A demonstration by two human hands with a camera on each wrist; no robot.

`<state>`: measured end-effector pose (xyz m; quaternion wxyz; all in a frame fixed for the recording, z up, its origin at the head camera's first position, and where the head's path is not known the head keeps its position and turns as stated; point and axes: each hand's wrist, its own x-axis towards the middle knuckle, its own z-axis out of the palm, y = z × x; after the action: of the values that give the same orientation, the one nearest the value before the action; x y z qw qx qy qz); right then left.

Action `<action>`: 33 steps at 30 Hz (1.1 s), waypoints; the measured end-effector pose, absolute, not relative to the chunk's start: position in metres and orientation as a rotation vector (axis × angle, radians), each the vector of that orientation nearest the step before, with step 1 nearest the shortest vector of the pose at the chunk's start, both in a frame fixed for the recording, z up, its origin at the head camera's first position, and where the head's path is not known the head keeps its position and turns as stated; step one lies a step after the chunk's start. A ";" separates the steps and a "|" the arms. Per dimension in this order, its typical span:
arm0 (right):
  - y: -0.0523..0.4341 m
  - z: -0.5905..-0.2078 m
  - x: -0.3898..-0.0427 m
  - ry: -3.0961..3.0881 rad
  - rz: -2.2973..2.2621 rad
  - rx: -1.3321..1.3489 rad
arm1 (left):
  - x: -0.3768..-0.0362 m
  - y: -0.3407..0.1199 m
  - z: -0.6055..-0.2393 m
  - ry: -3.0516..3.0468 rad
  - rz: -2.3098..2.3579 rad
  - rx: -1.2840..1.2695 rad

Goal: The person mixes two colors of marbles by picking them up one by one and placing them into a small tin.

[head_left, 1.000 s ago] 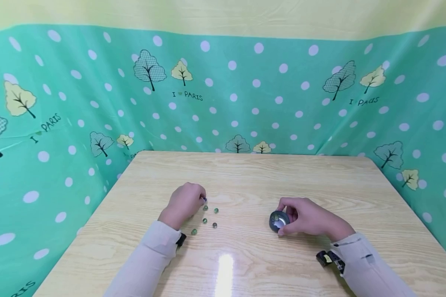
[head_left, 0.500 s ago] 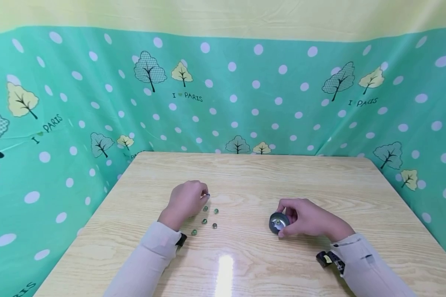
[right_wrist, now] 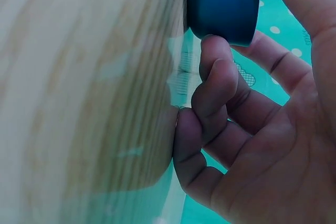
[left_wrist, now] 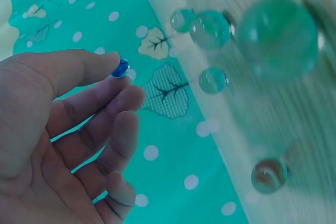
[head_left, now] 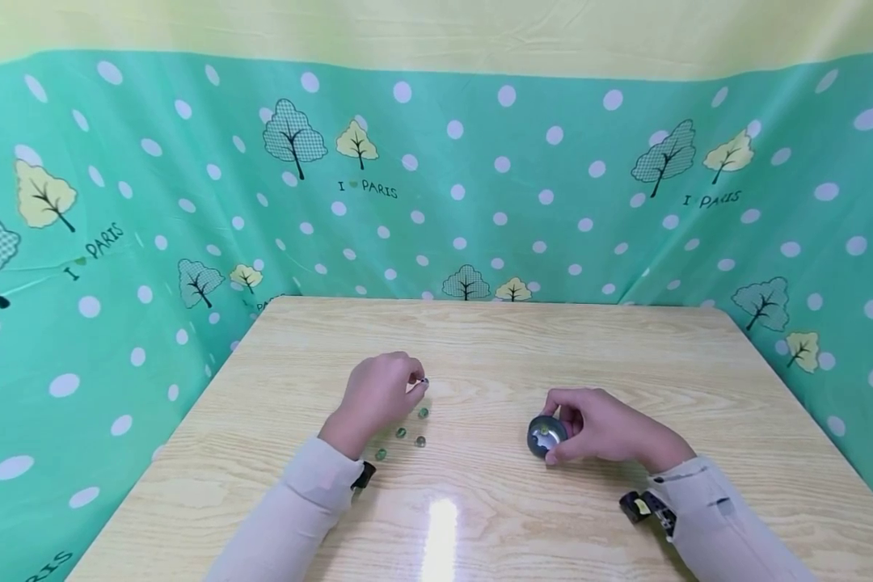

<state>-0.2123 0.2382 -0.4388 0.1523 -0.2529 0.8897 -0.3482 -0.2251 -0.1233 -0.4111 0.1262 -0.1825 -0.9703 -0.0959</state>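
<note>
My left hand (head_left: pixel 378 394) is lifted a little off the wooden table (head_left: pixel 626 356) and pinches a small blue marble (left_wrist: pixel 121 67) (head_left: pixel 424 381) between thumb and fingertip. Several green glass marbles (head_left: pixel 411 433) (left_wrist: pixel 210 28) lie on the table just below and to the right of that hand. My right hand (head_left: pixel 604 427) holds a small dark round container (head_left: pixel 546 434) (right_wrist: pixel 223 4) on the table, tilted with its shiny inside toward my left hand. Its fingers curl round the container's side.
A green polka-dot cloth with trees and "I love PARIS" (head_left: pixel 480 186) walls in the table at the back and both sides. A glare spot (head_left: pixel 440 525) shines on the near table. Black wrist straps (head_left: pixel 643 505) show at both cuffs.
My left hand has risen and moved right with the blue marble pinched in it, away from the loose marbles. The right hand and the container have stayed in place.
</note>
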 end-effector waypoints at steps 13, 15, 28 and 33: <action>0.237 -0.439 -0.212 2.545 -1.012 -0.744 | -0.211 -0.100 -0.412 -2.851 -0.402 -0.622; 0.237 -0.439 -0.212 2.549 -1.008 -0.744 | -0.208 -0.095 -0.412 -2.871 -0.413 -0.637; 0.238 -0.437 -0.210 2.569 -0.988 -0.724 | -0.204 -0.058 -0.417 -2.852 -0.354 -0.764; 0.239 -0.436 -0.209 2.557 -1.001 -0.702 | -0.203 -0.045 -0.417 -2.822 -0.329 -0.826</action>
<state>-0.2095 0.2390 -0.4364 0.1532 -0.2447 0.8915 -0.3491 -0.2034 -0.0448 -0.4166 0.0911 -0.2780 -0.9498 -0.1106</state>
